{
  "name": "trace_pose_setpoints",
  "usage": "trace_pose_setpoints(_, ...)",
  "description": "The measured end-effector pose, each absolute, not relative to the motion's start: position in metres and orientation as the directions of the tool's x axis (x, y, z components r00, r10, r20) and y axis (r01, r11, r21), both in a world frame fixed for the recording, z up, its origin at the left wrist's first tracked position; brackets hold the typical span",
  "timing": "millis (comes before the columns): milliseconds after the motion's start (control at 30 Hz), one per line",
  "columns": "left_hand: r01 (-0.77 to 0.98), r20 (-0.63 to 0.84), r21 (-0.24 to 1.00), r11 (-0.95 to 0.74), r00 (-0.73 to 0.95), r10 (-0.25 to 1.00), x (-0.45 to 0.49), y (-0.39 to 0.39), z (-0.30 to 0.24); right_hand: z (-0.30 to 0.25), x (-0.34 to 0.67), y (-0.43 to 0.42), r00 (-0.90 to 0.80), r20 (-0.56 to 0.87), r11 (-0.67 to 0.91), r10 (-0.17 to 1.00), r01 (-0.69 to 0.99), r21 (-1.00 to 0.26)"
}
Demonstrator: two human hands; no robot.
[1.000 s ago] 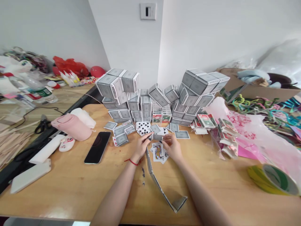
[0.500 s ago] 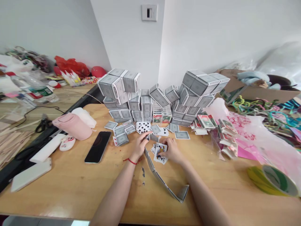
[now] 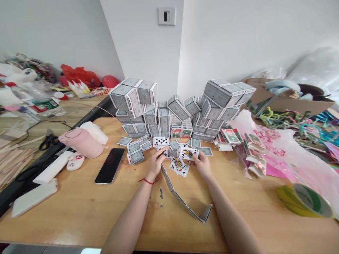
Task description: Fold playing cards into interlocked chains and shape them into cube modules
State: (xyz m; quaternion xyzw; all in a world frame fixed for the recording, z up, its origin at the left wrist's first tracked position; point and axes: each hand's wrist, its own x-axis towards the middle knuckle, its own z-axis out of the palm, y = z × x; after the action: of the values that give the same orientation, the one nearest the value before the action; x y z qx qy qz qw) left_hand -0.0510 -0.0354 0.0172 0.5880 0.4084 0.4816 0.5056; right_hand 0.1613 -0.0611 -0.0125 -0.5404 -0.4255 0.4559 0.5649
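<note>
right hand [image 3: 202, 163] — holding a face card [image 3: 188, 153] — left [image 3: 156, 163] gripping strip [image 3: 180, 199]

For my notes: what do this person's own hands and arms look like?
The left hand and right hand are gloveless, the forearms bare with no sleeve in view. A thin red cord bracelet circles the left wrist; nothing shows on the right wrist.

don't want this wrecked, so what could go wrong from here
The long folded strip of grey-backed cards could be knocked if the right forearm shifts, since its near end lies beside it. The white face-up picture card, held in the right fingers, might slip onto the loose white cards nearby. The stacked grey patterned card blocks include tilted ones, so a bump could topple some.
</note>
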Motion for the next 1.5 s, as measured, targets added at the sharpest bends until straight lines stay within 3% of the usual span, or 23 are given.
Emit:
trace_pose_setpoints(100,-0.084,0.097,0.993,-0.078,0.249,0.964,-0.052,-0.035,0.019,-0.011,0.160,-0.062,0.249,-0.027,0.006,0.968,-0.130,-0.992)
trace_pose_setpoints(233,-0.061,0.091,0.995,-0.077,0.267,0.960,-0.056,-0.034,0.022,-0.012,0.159,-0.062,0.242,-0.020,0.007,0.970,-0.108,-0.994)
trace_pose_setpoints(300,-0.056,0.094,0.995,-0.082,0.257,0.962,-0.056,-0.034,0.023,-0.015,0.160,-0.061,0.266,0.011,0.018,0.964,-0.024,-1.000)
trace_pose_setpoints(433,-0.131,0.117,0.987,-0.093,0.187,0.975,-0.055,-0.033,0.020,-0.020,0.160,-0.060,0.352,0.178,0.056,0.919,0.330,-0.942)
trace_pose_setpoints(500,-0.144,0.150,0.980,-0.138,0.074,0.986,-0.054,-0.031,0.017,-0.018,0.161,-0.060,0.379,0.270,0.075,0.885,0.455,-0.887)
trace_pose_setpoints(600,-0.145,0.172,0.971,-0.192,-0.137,0.976,-0.056,-0.027,0.010,-0.009,0.167,-0.062,0.458,0.331,0.073,0.825,0.494,-0.866)
trace_pose_setpoints(667,-0.160,0.169,0.964,-0.213,-0.248,0.954,-0.059,-0.024,0.006,0.000,0.173,-0.066,0.410,0.235,0.055,0.881,0.405,-0.913)
trace_pose_setpoints(733,-0.156,0.175,0.958,-0.242,-0.349,0.921,-0.061,-0.022,0.003,0.008,0.181,-0.071,0.146,0.004,-0.032,0.989,0.245,-0.969)
trace_pose_setpoints(833,-0.134,0.197,0.948,-0.290,-0.469,0.861,-0.064,-0.019,0.001,0.018,0.196,-0.080,-0.181,-0.173,-0.144,0.968,0.166,-0.976)
trace_pose_setpoints(933,-0.133,0.216,0.936,-0.326,-0.516,0.829,-0.065,-0.018,-0.001,0.023,0.214,-0.089,-0.279,-0.307,-0.267,0.910,0.172,-0.948)
trace_pose_setpoints(1000,-0.126,0.217,0.936,-0.330,-0.531,0.819,-0.065,-0.018,-0.002,0.025,0.226,-0.094,-0.303,-0.343,-0.302,0.889,0.173,-0.937)
trace_pose_setpoints(1200,-0.121,0.200,0.945,-0.304,-0.521,0.830,-0.064,-0.015,-0.008,0.023,0.234,-0.102,-0.605,-0.342,-0.366,0.719,0.089,-0.926)
trace_pose_setpoints(1500,-0.187,0.171,0.951,-0.247,-0.346,0.923,-0.058,-0.021,-0.002,0.016,0.206,-0.089,-0.466,-0.262,-0.271,0.845,0.050,-0.961)
